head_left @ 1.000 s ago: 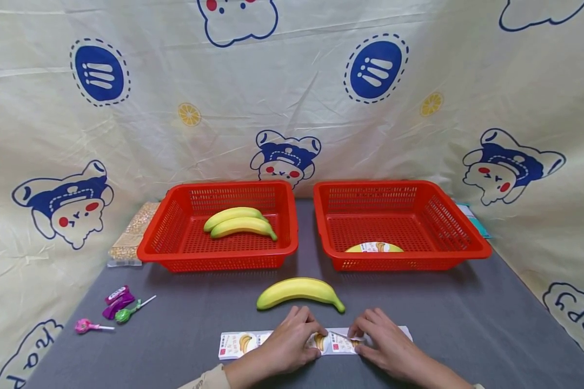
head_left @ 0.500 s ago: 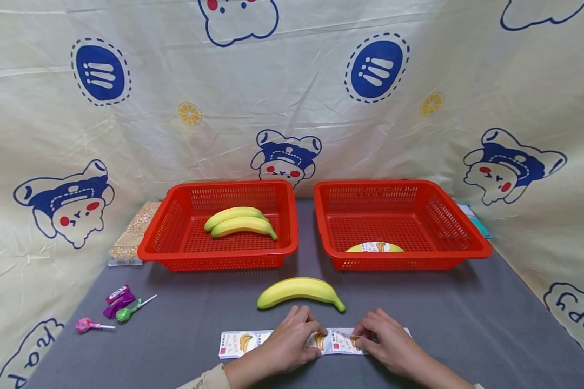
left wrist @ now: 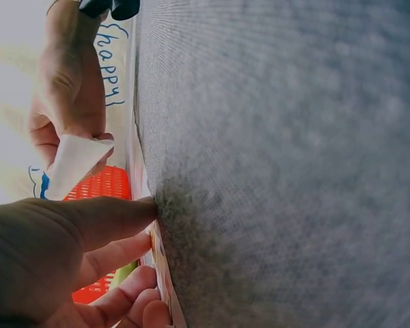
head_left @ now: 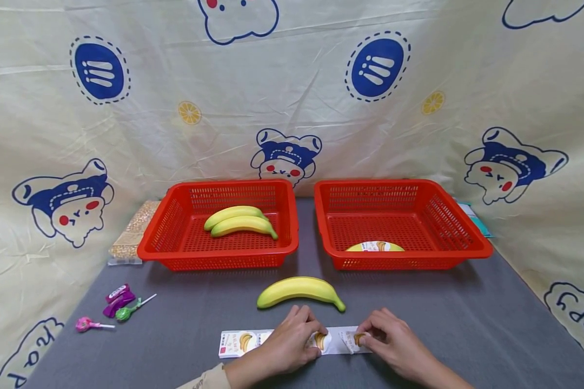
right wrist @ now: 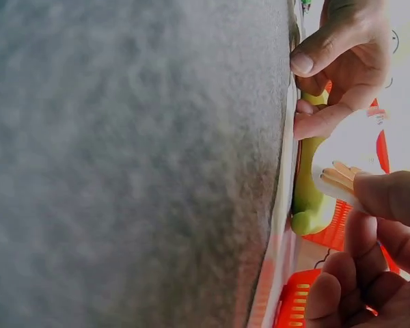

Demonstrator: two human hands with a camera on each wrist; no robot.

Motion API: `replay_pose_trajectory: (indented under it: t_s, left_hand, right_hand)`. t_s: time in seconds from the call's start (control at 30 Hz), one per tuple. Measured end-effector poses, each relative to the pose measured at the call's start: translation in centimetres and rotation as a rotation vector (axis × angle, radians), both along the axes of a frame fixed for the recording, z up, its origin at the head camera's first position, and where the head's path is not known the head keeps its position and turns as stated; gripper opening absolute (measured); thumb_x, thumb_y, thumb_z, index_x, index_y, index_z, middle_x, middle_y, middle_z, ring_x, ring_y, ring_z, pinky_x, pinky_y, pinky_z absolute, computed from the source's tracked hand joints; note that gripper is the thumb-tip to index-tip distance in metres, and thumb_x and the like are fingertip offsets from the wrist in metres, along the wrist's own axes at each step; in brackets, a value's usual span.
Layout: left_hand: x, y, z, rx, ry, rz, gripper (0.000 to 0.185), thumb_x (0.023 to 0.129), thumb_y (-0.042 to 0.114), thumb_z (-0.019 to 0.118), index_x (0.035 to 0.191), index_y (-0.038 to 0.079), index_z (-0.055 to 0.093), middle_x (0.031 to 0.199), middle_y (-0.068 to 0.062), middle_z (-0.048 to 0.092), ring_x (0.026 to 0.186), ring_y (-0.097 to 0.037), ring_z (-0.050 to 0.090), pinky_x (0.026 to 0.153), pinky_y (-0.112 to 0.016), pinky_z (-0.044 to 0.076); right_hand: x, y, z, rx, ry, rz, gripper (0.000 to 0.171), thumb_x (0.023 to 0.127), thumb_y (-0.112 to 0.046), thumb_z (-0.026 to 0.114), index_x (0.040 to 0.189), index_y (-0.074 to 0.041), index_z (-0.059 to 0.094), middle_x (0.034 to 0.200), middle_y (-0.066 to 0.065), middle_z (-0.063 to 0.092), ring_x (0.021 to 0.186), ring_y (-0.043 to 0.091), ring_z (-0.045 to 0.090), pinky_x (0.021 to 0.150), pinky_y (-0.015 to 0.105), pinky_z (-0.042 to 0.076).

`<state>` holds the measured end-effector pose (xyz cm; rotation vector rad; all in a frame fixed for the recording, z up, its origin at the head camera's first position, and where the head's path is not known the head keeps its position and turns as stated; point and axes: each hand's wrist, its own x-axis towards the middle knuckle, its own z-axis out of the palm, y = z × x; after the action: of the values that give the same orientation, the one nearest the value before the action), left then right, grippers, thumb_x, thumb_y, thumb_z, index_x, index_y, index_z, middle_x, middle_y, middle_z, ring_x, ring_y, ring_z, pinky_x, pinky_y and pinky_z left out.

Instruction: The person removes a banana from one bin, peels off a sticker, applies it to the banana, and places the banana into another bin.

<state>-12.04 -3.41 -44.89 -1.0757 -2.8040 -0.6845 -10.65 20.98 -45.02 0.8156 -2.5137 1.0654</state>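
Observation:
A white strip of banana-printed stickers (head_left: 233, 344) lies on the table near the person. My left hand (head_left: 294, 339) holds the strip down, thumb at its near edge and fingertips at its far edge, covering part of it. Between the thumb and fingers of my right hand (head_left: 391, 341) is a sticker (right wrist: 348, 160), pinched at one end. Its other end curls up over the strip, where bare white backing (head_left: 334, 336) shows. Just beyond the hands lies a yellow banana (head_left: 299, 290) with no sticker on its visible side.
A red basket (head_left: 219, 262) at back left holds two bananas (head_left: 238, 219). The red basket (head_left: 404, 262) at right holds a banana with a sticker (head_left: 373, 246). Wrapped candies (head_left: 118, 300), lollipops (head_left: 85, 324) and a bag of kernels (head_left: 131, 235) lie at left.
My right hand has drawn back to the right, peeling the sticker off and baring white backing on the strip. My left hand keeps its place on the strip.

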Motion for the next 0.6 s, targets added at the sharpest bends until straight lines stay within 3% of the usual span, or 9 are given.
replay_pose_trajectory:
  t_s: [0.1,0.27,0.5,0.6]
  left_hand:
    - [0.0,0.0,0.1,0.012,-0.012,0.016,0.029,0.074,0.025,0.077,0.101,0.022,0.071,0.094,0.008,0.053,0.088,-0.005,0.043,0.072,-0.012,0.036]
    - [0.0,0.0,0.5,0.11,-0.072,0.054,0.023,0.078,0.026,0.072,0.1,0.02,0.071,0.089,0.007,0.056,0.085,-0.003,0.046,0.072,-0.013,0.036]
    - [-0.7,-0.3,1.4,0.488,-0.368,0.092,0.025,0.084,0.029,0.069,0.098,0.008,0.069,0.081,-0.002,0.062,0.07,0.001,0.05,0.063,-0.014,0.041]
    - [-0.9,-0.3,1.6,0.594,-0.436,0.13,0.026,0.084,0.03,0.069,0.096,0.006,0.069,0.079,-0.006,0.064,0.065,0.002,0.05,0.059,-0.016,0.043]
  right_hand:
    - [0.0,-0.3,0.5,0.018,-0.041,-0.051,0.026,0.072,-0.006,0.076,0.082,-0.027,0.064,0.074,-0.02,0.052,0.07,-0.003,0.043,0.058,0.016,0.037]
    - [-0.6,-1.2,1.4,0.031,0.006,-0.11,0.027,0.069,-0.004,0.077,0.08,-0.026,0.066,0.07,-0.021,0.048,0.068,-0.003,0.041,0.057,0.015,0.035]
    - [-1.5,-2.7,2.5,0.035,0.084,-0.13,0.026,0.068,-0.006,0.079,0.079,-0.026,0.066,0.07,-0.021,0.048,0.068,-0.002,0.041,0.058,0.013,0.035]
    - [-1.9,-3.3,3.0,0.049,0.085,-0.146,0.026,0.068,-0.005,0.079,0.078,-0.025,0.066,0.069,-0.022,0.047,0.068,-0.002,0.04,0.058,0.014,0.035]
